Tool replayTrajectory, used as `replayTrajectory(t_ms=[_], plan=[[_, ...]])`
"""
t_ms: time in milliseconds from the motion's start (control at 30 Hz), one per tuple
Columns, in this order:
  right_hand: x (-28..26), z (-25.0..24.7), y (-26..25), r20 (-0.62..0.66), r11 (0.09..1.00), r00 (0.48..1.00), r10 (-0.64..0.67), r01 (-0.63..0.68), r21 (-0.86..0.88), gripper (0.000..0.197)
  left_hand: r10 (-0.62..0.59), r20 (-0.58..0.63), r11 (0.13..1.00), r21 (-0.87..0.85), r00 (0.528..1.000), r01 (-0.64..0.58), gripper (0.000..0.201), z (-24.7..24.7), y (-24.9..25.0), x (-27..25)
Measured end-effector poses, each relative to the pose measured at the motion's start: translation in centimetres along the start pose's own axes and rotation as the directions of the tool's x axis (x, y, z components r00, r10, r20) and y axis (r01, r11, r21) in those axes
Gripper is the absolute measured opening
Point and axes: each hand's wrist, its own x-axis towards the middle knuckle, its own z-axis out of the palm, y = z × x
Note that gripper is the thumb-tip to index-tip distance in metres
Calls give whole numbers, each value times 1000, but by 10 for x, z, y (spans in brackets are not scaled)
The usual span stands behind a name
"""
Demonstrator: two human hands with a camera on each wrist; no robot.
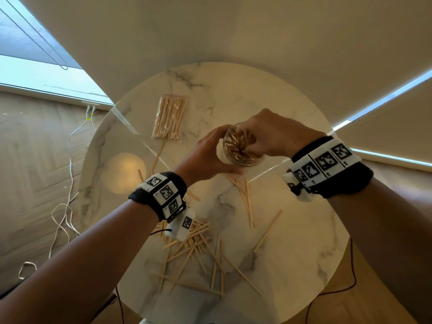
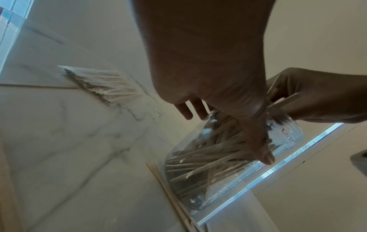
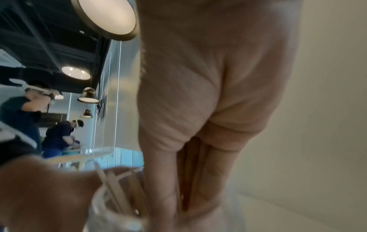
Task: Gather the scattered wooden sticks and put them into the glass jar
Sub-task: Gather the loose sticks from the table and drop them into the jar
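A: Nearest?
B: Loose pale wooden sticks (image 1: 194,251) scattered on round marble table (image 1: 304,242), nearer than clear glass jar (image 1: 240,146).
A: Hands?
B: Left hand (image 1: 205,155) curls round jar; right hand (image 1: 273,134) pinches sticks at its mouth. Bagged sticks (image 1: 169,118) beyond-left. Embossed lettering unreadable.

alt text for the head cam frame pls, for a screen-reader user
Over a round marble table, the left hand steadies a glass jar of sticks while the right hand pushes more sticks in at its mouth. Loose sticks lie scattered nearer the person; a bag of sticks lies beyond.
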Motion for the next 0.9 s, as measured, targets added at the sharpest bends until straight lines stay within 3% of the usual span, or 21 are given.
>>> replayTrajectory(t_ms=[133,300,433,500,600,700,767,900], plan=[[0,5,-11,-2,996,1000,22,-22,86,48,-2,-6,999,-50,1000,2,103,-2,1,-2],[-2,16,-10,-55,988,997,-45,53,148,21,-1,16,999,-35,1000,2,104,-4,4,-2],[-8,-5,0,-232,968,972,41,19,252,13,-2,25,1000,-12,1000,3,105,-3,3,-1],[-11,-6,0,-169,972,985,21,19,232,14,-2,26,1000,-5,1000,2,105,-3,2,-1],[-12,8,-7,-15,999,999,-46,46,22,20,1,20,1000,-8,1000,-1,105,-3,3,0],[-13,2,-5,-44,994,999,-20,25,108,33,24,24,1000,-19,999,-24,103,-4,3,0],[-15,-3,-6,-74,978,997,-28,43,204,31,31,25,999,-21,999,-30,102,-4,3,-1],[-16,0,-15,69,996,994,-90,89,23,22,0,26,1000,-27,1000,1,104,-3,3,-1]])
